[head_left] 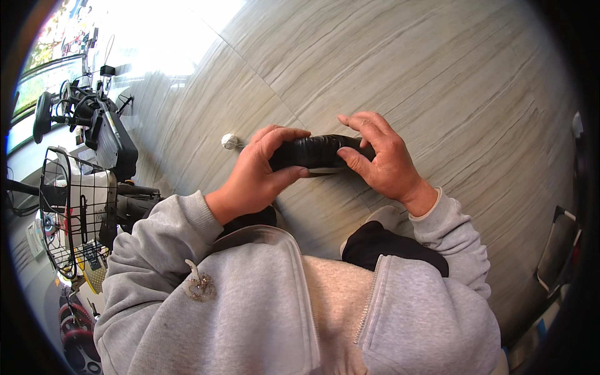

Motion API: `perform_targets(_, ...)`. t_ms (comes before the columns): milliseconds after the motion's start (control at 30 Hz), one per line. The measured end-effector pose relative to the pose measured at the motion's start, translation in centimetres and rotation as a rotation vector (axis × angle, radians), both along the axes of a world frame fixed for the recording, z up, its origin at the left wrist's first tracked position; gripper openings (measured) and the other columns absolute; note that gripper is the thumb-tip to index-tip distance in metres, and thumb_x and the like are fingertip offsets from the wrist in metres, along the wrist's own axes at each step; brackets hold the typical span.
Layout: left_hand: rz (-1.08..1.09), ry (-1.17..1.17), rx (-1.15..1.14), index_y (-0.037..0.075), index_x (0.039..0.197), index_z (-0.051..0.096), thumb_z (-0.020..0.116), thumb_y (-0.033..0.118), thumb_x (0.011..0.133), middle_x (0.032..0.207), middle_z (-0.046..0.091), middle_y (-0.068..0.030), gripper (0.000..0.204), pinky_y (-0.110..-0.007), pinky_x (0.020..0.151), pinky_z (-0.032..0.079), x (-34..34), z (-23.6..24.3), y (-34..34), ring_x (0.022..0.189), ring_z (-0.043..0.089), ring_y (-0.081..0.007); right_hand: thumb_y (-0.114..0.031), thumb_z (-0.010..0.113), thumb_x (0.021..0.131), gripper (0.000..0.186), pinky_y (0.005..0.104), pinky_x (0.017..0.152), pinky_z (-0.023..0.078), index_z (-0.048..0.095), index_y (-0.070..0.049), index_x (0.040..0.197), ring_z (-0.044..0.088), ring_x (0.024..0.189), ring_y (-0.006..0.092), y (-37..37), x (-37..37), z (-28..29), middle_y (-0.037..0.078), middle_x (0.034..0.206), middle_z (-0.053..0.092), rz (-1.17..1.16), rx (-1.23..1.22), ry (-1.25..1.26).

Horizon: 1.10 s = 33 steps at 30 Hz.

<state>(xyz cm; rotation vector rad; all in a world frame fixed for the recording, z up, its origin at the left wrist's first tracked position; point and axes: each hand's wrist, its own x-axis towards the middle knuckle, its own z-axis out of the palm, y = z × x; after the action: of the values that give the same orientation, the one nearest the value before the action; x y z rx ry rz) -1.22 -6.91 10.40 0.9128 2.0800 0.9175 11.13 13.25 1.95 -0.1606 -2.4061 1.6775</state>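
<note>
Both hands hold a black curved padded band (319, 150) with a glossy, wrinkled, leather-like skin, in front of my body above the floor. I cannot make out its exact kind. My left hand (262, 165) wraps its left end, fingers over the far edge and thumb along the near edge. My right hand (384, 153) is at the right end, its thumb pressing on the band. The right index finger is raised off it, while the other fingers are partly hidden. Below the band a thin dark edge shows between the hands.
On the floor (437, 94) past my left hand lies a small white ball-shaped thing (230, 141). To the left stand a wire basket (75, 212) and a dark vehicle-like frame (115, 140). A metal-edged frame (553, 250) stands at the right.
</note>
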Motion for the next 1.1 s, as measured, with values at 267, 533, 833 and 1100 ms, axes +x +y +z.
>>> perform_targets(267, -0.115, 0.035, -0.059, 0.006, 0.123, 0.060, 0.079, 0.006, 0.074, 0.110, 0.061, -0.0097, 0.052, -0.036, 0.093, 0.047, -0.1, 0.5, 0.0, 0.105, 0.058, -0.0261, -0.024, 0.082, 0.078, 0.038, 0.0316, 0.074, 0.052, 0.066, -0.003, 0.104, 0.065, 0.086, 0.0209, -0.4, 0.0, 0.3, 0.008, 0.097, 0.064, 0.194, -0.333, -0.173)
perform_targets(533, -0.175, 0.030, -0.049, 0.006, 0.121, 0.061, 0.080, 0.003, 0.071, 0.110, 0.062, -0.0090, 0.053, -0.035, 0.091, 0.047, -0.4, 0.8, -0.1, 0.104, 0.059, -0.0257, -0.021, 0.068, 0.095, 0.019, 0.0234, 0.068, 0.047, 0.068, -0.002, 0.096, 0.056, 0.077, 0.0047, -0.1, -0.4, -3.1, -0.001, 0.086, 0.067, 0.093, -0.747, -0.307)
perform_targets(833, -0.325, 0.198, -0.068, 0.007, 0.115, 0.061, 0.082, 0.006, 0.066, 0.107, 0.061, -0.0108, 0.054, -0.041, 0.090, 0.046, -0.2, 1.3, -0.1, 0.102, 0.057, -0.0313, -0.031, 0.073, 0.090, 0.032, 0.0260, 0.082, 0.048, 0.068, -0.001, 0.103, 0.060, 0.088, 0.0102, 1.7, 0.9, -3.3, 0.003, 0.089, 0.068, 0.373, -0.764, -0.485)
perform_targets(1100, -0.432, 0.360, -0.056, 0.010, 0.111, 0.061, 0.082, 0.008, 0.062, 0.105, 0.060, -0.0095, 0.053, -0.047, 0.094, 0.044, -0.1, 1.3, -0.2, 0.102, 0.058, -0.0333, -0.027, 0.086, 0.068, 0.047, 0.0369, 0.084, 0.049, 0.065, -0.006, 0.106, 0.061, 0.098, 0.0292, 1.5, 1.0, -3.8, 0.011, 0.103, 0.062, 0.600, -0.270, -0.380)
